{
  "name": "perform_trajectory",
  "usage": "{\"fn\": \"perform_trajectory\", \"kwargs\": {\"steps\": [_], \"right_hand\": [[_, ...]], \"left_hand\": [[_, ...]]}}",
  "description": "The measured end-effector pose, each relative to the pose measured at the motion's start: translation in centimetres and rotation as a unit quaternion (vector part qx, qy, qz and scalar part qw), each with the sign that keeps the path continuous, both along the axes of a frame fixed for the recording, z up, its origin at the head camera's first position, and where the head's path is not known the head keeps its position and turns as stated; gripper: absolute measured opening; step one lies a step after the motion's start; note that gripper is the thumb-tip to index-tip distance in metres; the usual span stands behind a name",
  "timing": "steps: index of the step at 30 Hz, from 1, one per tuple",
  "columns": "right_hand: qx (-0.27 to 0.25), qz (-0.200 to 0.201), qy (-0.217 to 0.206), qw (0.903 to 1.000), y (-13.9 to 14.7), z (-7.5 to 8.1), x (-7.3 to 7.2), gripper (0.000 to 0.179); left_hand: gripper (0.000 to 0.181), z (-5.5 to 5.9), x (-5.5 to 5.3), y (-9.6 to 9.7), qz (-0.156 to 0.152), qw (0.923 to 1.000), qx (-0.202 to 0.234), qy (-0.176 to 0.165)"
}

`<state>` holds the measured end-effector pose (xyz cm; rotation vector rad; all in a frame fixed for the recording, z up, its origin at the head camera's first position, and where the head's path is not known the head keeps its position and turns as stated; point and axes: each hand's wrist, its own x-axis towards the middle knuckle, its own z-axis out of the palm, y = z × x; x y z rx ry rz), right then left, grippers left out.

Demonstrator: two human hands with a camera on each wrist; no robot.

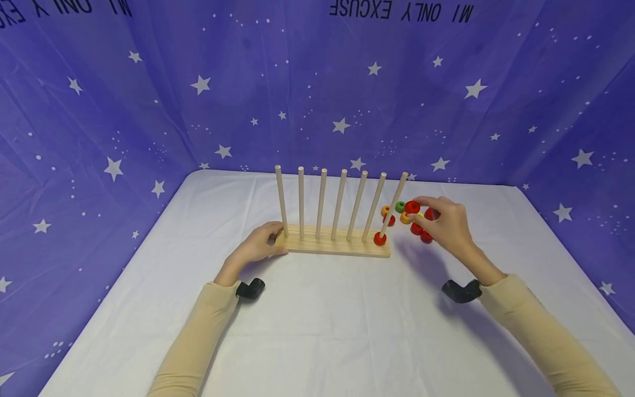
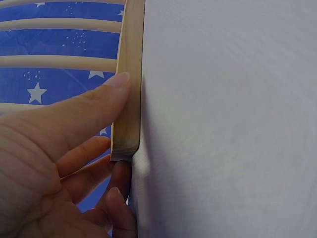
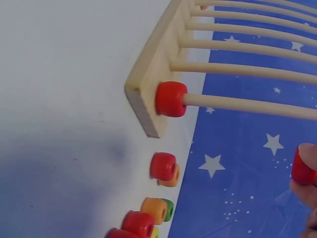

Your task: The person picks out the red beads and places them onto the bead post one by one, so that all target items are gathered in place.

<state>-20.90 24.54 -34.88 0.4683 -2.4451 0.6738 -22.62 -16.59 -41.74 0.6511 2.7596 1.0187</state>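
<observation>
Your tan sleeves (image 1: 190, 342) lie nearest; the end peg (image 1: 396, 197) stands just left of the held red bead (image 1: 412, 207).
Your left hand (image 1: 256, 244) grips the wooden base (image 1: 324, 247); the end peg, long axis upright, carries a seated red bead (image 1: 380, 239); your right hand (image 1: 448, 225), the nearer, pinches the held red bead in its fingers, off the peg, above the counter (image 1: 342, 325).

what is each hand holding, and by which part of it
The left hand grips the rectangular pale-wood peg rack by its left end; the right hand pinches a round red bead by its outer sides.
</observation>
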Motion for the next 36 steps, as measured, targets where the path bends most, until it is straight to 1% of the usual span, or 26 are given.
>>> {"fn": "perform_trajectory", "kwargs": {"steps": [4, 10, 21, 28, 36], "right_hand": [[-0.001, 0.002, 0.025, 0.9997, 0.0, 0.5, 0.1, 0.032], [-0.008, 0.005, 0.051, 0.9987, -0.2, 1.1, 0.2, 0.034], [-0.037, 0.037, 0.108, 0.9928, -0.6, 2.6, 0.4, 0.036], [-0.056, 0.042, 0.129, 0.9892, -1.2, 3.5, 0.6, 0.034], [-0.063, 0.04, 0.143, 0.9868, -1.7, 4.3, 0.6, 0.037]], "left_hand": [[0.067, 0.1, 0.1, 0.0, 0.0, 1.0, 0.004, -0.005], [0.068, 0.2, 0.0, -0.1, 0.001, 1.0, 0.0, -0.01], [0.067, 0.1, 0.0, -0.1, 0.001, 1.0, 0.0, -0.006], [0.066, 0.1, 0.0, -0.1, 0.002, 1.0, 0.005, -0.006], [0.067, 0.1, 0.0, 0.0, 0.001, 1.0, -0.002, -0.004]]}}
